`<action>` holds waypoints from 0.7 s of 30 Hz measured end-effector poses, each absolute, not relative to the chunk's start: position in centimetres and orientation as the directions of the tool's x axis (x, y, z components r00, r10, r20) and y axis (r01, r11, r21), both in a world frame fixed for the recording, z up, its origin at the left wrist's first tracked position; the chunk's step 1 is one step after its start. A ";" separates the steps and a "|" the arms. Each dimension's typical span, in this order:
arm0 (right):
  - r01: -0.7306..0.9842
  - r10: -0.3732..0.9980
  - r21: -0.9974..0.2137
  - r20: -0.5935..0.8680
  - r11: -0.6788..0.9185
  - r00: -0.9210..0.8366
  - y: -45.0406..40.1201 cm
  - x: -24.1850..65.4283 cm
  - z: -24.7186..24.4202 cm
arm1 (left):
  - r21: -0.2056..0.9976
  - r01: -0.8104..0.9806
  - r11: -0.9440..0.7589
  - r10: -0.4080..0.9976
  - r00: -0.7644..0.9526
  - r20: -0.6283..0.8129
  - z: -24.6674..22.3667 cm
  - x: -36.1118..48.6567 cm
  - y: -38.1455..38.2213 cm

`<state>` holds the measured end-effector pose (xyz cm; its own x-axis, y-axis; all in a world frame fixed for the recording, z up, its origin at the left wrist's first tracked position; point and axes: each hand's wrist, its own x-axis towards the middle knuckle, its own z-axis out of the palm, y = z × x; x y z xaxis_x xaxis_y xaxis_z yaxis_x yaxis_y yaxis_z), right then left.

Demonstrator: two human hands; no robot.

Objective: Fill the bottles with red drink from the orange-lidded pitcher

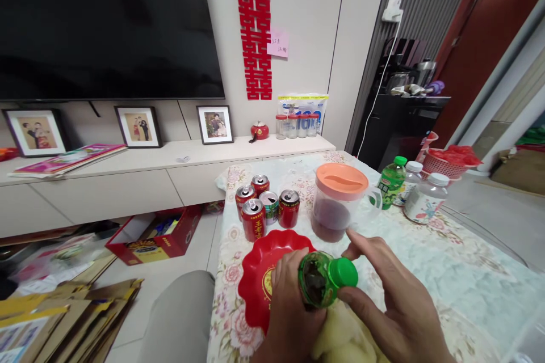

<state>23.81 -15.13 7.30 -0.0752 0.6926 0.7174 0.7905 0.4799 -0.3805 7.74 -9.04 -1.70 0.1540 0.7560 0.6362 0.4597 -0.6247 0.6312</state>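
Observation:
My left hand (288, 309) is wrapped round a plastic drink bottle (314, 281) with dark liquid, tilted so that its green cap (344, 272) points right. Thumb and index finger of my right hand (400, 295) are spread on either side of the cap; I cannot tell if the thumb touches it. Behind my left hand lies a red scalloped plate (255, 272), partly covered. Beyond it stand several drink cans (254, 221). A clear pitcher (332, 218) with an orange lid holds purplish liquid. Something pale yellow and soft-looking (344, 337) shows below the bottle.
On the flowered tablecloth (468, 283), another green bottle (392, 181) stands by two white-capped bottles (426, 198) at the right. A red basket (451, 164) is behind them. Framed photos (215, 125) and glass jars (292, 126) line the cabinet. Flattened cardboard (76, 317) and a red box (157, 235) lie on the floor.

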 end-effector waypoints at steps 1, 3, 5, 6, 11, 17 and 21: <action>0.786 0.705 -0.399 0.706 0.472 -0.064 -15.2 23.9 7.2 | 0.634 0.455 -0.626 0.757 0.158 0.634 -1.7 7.7 -9.0; 0.780 0.749 -0.435 0.659 0.450 -0.065 -15.5 24.3 6.8 | 0.646 0.446 -0.620 0.764 0.155 0.627 -1.7 7.8 -9.0; 0.782 0.798 -0.467 0.599 0.413 -0.064 -16.0 24.6 6.4 | 0.657 0.439 -0.613 0.769 0.138 0.625 -1.7 7.8 -9.0; 0.783 0.812 -0.477 0.581 0.399 -0.060 -16.1 24.7 6.3 | 0.658 0.438 -0.612 0.768 0.133 0.626 -1.7 7.9 -9.0; 0.751 0.726 -0.442 0.684 0.490 -0.071 -15.3 24.1 6.9 | 0.631 0.457 -0.627 0.751 0.142 0.645 -1.8 7.9 -9.0; 0.773 0.789 -0.474 0.612 0.421 -0.054 -15.6 24.4 6.6 | 0.640 0.451 -0.622 0.759 0.145 0.635 -1.6 7.8 -9.0; 0.763 0.789 -0.466 0.607 0.448 -0.093 -15.8 24.4 6.3 | 0.666 0.428 -0.611 0.773 0.142 0.618 -1.6 7.9 -9.0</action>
